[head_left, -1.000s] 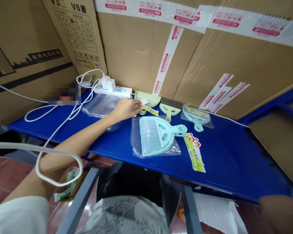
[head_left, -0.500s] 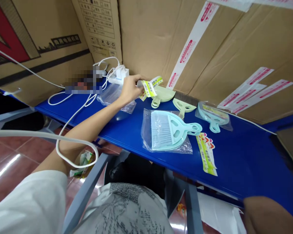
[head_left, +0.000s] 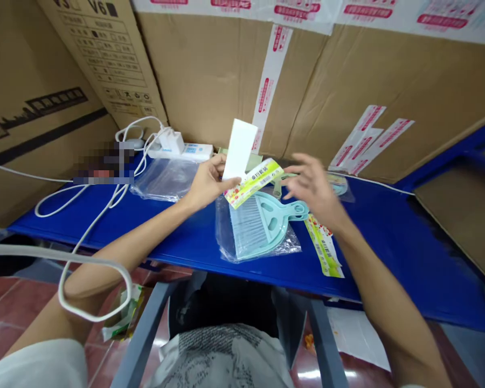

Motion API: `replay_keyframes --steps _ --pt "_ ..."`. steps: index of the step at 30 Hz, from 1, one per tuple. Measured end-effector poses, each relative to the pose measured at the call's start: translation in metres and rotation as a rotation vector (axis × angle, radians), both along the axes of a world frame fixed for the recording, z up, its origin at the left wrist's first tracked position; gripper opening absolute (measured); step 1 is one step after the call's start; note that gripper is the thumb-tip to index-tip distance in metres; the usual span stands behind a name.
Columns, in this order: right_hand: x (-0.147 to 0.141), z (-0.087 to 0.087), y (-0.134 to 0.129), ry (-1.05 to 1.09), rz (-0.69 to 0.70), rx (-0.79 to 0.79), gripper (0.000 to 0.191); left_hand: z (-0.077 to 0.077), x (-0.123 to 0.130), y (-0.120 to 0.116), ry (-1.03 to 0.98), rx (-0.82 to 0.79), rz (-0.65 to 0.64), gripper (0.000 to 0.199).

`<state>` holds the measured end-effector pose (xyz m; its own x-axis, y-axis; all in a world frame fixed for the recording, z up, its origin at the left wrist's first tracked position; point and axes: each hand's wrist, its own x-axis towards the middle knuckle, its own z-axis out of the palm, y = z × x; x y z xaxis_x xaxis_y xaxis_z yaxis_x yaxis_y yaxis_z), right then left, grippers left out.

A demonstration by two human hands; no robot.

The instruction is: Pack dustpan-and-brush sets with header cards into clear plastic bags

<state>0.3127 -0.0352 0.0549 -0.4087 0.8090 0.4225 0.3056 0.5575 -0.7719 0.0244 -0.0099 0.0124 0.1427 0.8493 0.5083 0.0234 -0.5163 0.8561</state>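
Note:
My left hand [head_left: 209, 182] pinches printed cardboard labels above the table. One yellow-green label [head_left: 259, 181] faces up, and beside it another card shows its plain white back [head_left: 241, 144]. Just right of the labels, my right hand [head_left: 312, 188] is raised with its fingers apart and nothing in them, slightly blurred. Below both hands lies a light blue brush and dustpan set [head_left: 262, 223] on a clear plastic bag [head_left: 225, 240]. More yellow-green labels [head_left: 324, 249] lie on the table under my right forearm. Green dustpan pieces behind the cards are mostly hidden.
The blue table [head_left: 388, 253] runs along a cardboard wall [head_left: 210, 75]. Clear plastic bags [head_left: 167, 180], a white power strip [head_left: 198, 152] and a loose white cable [head_left: 92, 229] are on the left. A bagged blue set [head_left: 339, 186] sits behind my right hand.
My left hand has brought the labels nearer and turned them, so one white back shows. My right hand has come up from the lower right edge to beside the labels. The view has shifted right.

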Motion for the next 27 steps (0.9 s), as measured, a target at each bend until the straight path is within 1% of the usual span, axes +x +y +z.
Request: replay_keyframes --steps 1,2,4,6,8,9,10,13,16,18,20,23,25,27 --pt "-0.004 -0.005 -0.004 0.033 -0.001 -0.05 0.071 -0.002 0.004 -0.006 0.035 0.019 -0.008 0.037" --pt "-0.009 -0.009 -0.007 0.071 -0.005 -0.104 0.074 -0.003 0.008 -0.011 0.081 0.051 -0.002 0.034" --pt "-0.016 -0.016 -0.012 0.138 -0.025 -0.195 0.065 -0.003 0.012 -0.022 0.206 0.159 0.078 0.026" --pt "-0.016 -0.021 -0.012 0.191 -0.079 -0.238 0.051 0.0 0.011 -0.03 0.354 0.311 0.222 0.021" --pt "-0.011 -0.022 -0.01 0.236 -0.136 -0.279 0.048 0.006 0.007 -0.033 0.502 0.477 0.328 0.023" --pt "-0.008 -0.022 -0.009 0.258 -0.156 -0.3 0.049 0.008 0.005 -0.034 0.571 0.551 0.336 0.024" --pt "-0.006 -0.021 -0.008 0.278 -0.163 -0.32 0.051 0.01 0.004 -0.034 0.636 0.618 0.31 0.023" --pt "-0.004 -0.019 -0.011 0.331 -0.107 -0.367 0.053 0.011 0.005 -0.032 0.773 0.755 0.137 0.014" --pt "-0.01 -0.017 -0.019 0.359 -0.022 -0.412 0.047 0.005 0.011 -0.032 0.804 0.768 0.014 0.014" --pt "-0.014 -0.016 -0.024 0.371 0.022 -0.459 0.041 0.003 0.013 -0.032 0.804 0.754 -0.008 0.014" --pt "-0.016 -0.016 -0.028 0.391 0.049 -0.511 0.033 0.002 0.014 -0.033 0.816 0.75 0.004 0.015" --pt "-0.017 -0.015 -0.03 0.402 0.042 -0.555 0.028 0.004 0.013 -0.035 0.857 0.752 0.026 0.019" --pt "-0.016 -0.015 -0.03 0.407 0.051 -0.584 0.035 0.005 0.013 -0.036 0.883 0.765 0.03 0.024" --pt "-0.015 -0.015 -0.03 0.406 0.096 -0.62 0.053 0.004 0.013 -0.036 0.904 0.778 0.04 0.027"
